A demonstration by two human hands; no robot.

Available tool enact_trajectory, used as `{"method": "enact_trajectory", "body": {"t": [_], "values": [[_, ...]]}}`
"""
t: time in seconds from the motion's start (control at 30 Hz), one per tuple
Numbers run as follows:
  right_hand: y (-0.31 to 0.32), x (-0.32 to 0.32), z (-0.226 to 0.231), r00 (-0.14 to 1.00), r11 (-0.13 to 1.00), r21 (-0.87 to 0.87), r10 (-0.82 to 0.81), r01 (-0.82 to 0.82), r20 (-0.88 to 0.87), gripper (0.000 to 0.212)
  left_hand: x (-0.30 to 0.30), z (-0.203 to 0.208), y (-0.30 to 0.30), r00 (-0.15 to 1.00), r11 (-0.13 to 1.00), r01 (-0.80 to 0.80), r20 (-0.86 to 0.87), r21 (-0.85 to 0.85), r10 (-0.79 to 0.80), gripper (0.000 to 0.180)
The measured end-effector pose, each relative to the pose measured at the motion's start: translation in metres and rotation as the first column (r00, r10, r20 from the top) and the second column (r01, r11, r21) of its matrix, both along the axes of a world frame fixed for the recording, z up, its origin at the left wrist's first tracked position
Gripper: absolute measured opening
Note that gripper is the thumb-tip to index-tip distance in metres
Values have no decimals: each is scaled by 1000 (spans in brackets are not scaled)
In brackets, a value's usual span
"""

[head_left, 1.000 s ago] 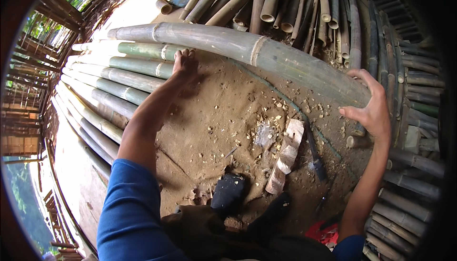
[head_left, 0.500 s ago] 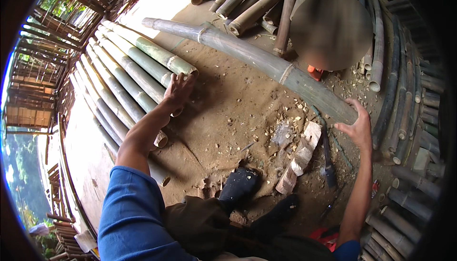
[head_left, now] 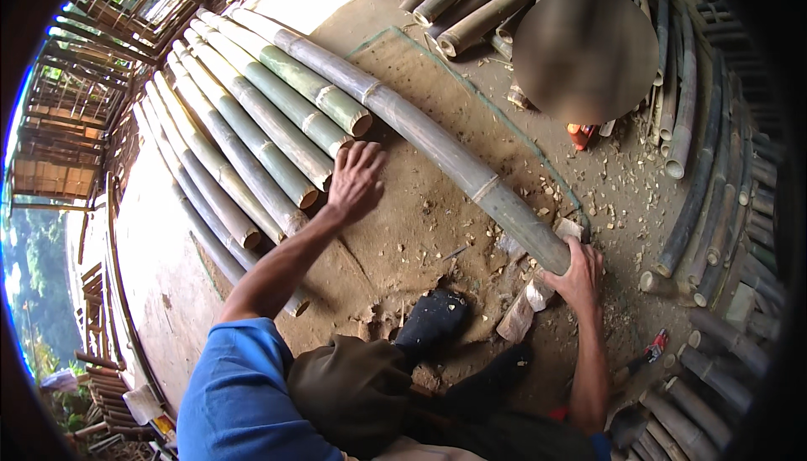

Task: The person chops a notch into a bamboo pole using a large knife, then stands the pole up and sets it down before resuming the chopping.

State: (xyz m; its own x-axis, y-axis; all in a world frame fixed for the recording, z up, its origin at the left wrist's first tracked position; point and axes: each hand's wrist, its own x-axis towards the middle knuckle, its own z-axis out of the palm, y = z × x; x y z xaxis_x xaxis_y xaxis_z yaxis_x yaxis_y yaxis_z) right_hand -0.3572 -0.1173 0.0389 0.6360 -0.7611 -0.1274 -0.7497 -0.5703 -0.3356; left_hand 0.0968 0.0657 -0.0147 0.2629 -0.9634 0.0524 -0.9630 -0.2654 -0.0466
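Note:
My right hand (head_left: 577,274) is closed around the near end of a long grey-green bamboo pole (head_left: 437,146). That pole slants up and left, its far end beside a row of cut bamboo poles (head_left: 273,108) lying side by side. My left hand (head_left: 357,179) is held out over the ground with its fingers stretched. Its fingertips are at the cut end of one pole in the row; whether they touch it I cannot tell. A pale chopped wood block (head_left: 519,314) lies by my right hand, partly hidden by the hand and the pole end.
Wood chips are scattered over the brown ground (head_left: 403,226). My dark-covered foot (head_left: 433,318) stands near the block. More bamboo lies stacked at the back (head_left: 479,7) and on the right (head_left: 723,343). A blurred round patch covers part of the back right, with an orange-red object (head_left: 580,135) below it.
The long pole has swung left and nearer, to lie along the row's right side. My right hand moved left with it. My left hand has shifted right, off the pole end it was on.

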Motion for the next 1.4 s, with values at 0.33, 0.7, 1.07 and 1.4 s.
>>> {"method": "enact_trajectory", "body": {"t": [0.33, 0.7, 1.07, 1.4], "values": [[14, 2, -10, 998, 997, -71, -31, 27, -45, 86, -31, -9, 8, 999, 976, 36, 3, 214, -38, 74], [12, -7, -18, 999, 999, -16, -42, 42, 25, 80, 83, 32, 0, 824, 877, 192, 413, 440, -387, 74], [3, -6, -24, 998, 1000, -25, -14, 16, 60, 76, 104, 26, -8, 936, 929, -67, 345, 363, -67, 63], [2, -1, -33, 989, 999, -23, -45, 49, 140, 74, 22, -10, 102, 983, 941, -1, 171, 338, -61, 78]]}}
